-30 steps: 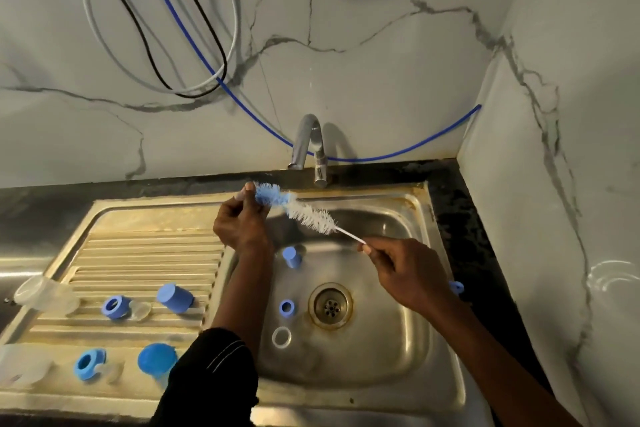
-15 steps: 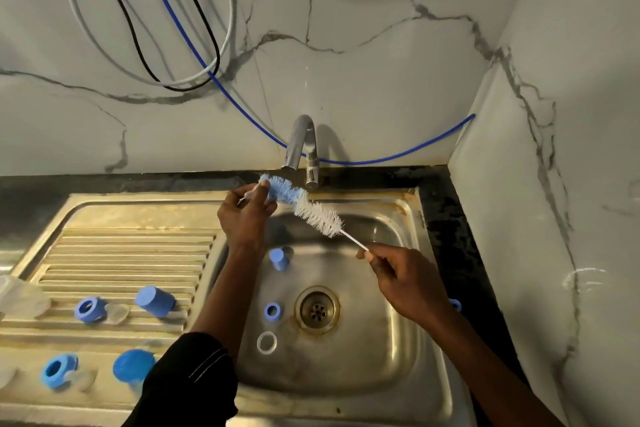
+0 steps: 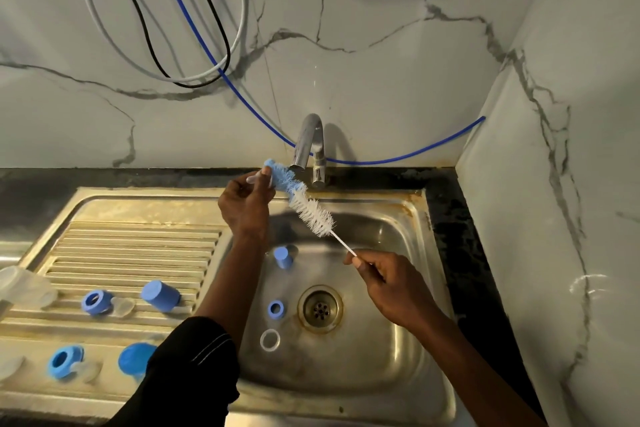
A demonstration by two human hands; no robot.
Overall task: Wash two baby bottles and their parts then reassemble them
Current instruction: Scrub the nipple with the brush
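Left hand (image 3: 244,204) still pinches clear part (image 3: 254,179) against brush (image 3: 304,204) blue tip, now nearer tap (image 3: 308,146); right hand (image 3: 388,288) pinches brush's wire end.

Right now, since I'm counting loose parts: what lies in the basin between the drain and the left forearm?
Head view: a small blue ring lies between the drain and the left forearm, with a white ring just nearer the viewer.

Single head-worn wide-angle view, set above the sink (image 3: 381,374), facing forward and down, close in, wall (image 3: 381,45) and tap (image 3: 311,142) across the upper half, draining board (image 3: 138,243) at left, left hand (image 3: 244,204) and right hand (image 3: 391,284) reaching in from below.
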